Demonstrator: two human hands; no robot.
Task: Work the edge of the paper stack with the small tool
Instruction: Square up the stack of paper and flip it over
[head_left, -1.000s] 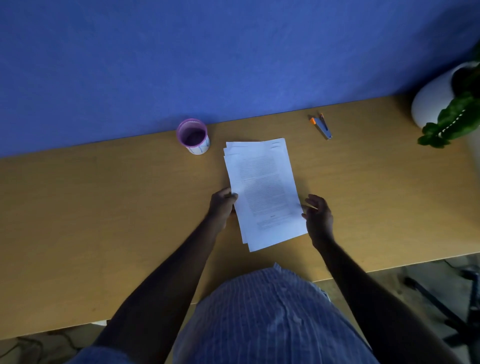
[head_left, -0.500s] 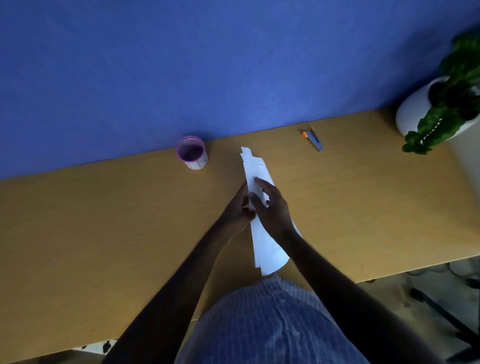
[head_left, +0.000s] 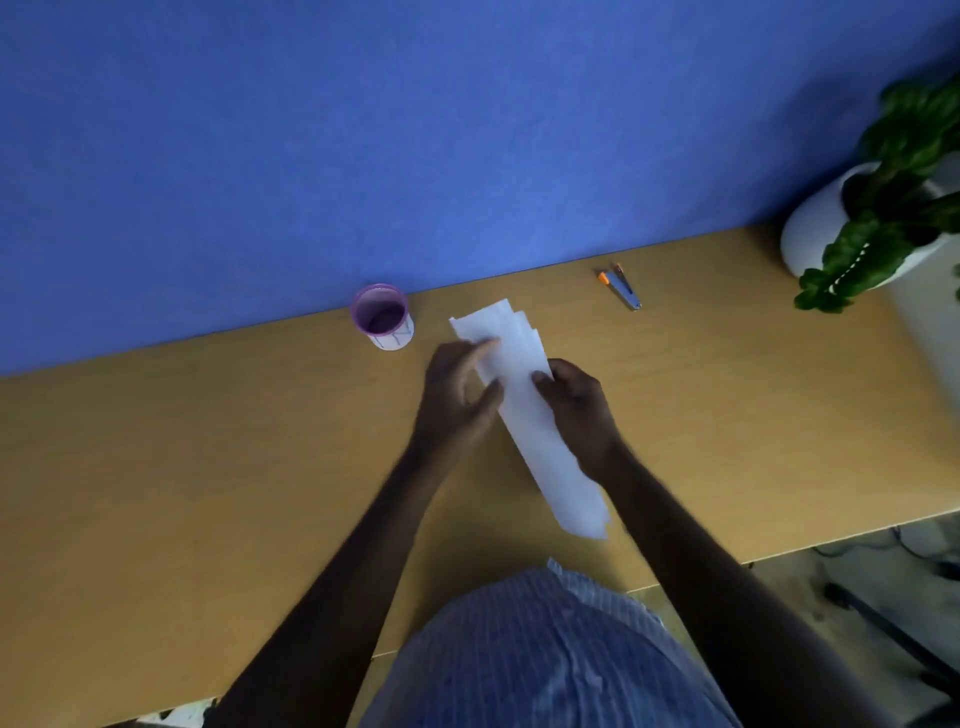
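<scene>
The white paper stack (head_left: 524, 405) stands tilted on its long edge at the middle of the wooden desk (head_left: 208, 467), its sheets fanned unevenly at the far end. My left hand (head_left: 457, 395) grips it from the left, fingers on the sheets. My right hand (head_left: 582, 410) holds it from the right side. The small tool (head_left: 621, 290), grey-blue with orange tips, lies on the desk at the back right, well apart from both hands.
A purple-rimmed cup (head_left: 383, 317) stands at the back of the desk, left of the paper. A white pot with a green plant (head_left: 872, 228) fills the far right corner. A blue wall (head_left: 415, 130) runs behind the desk. Chair legs show lower right.
The paper stack lay flat with a hand at each side; both hands have lifted it onto its edge and now hold it between them.
</scene>
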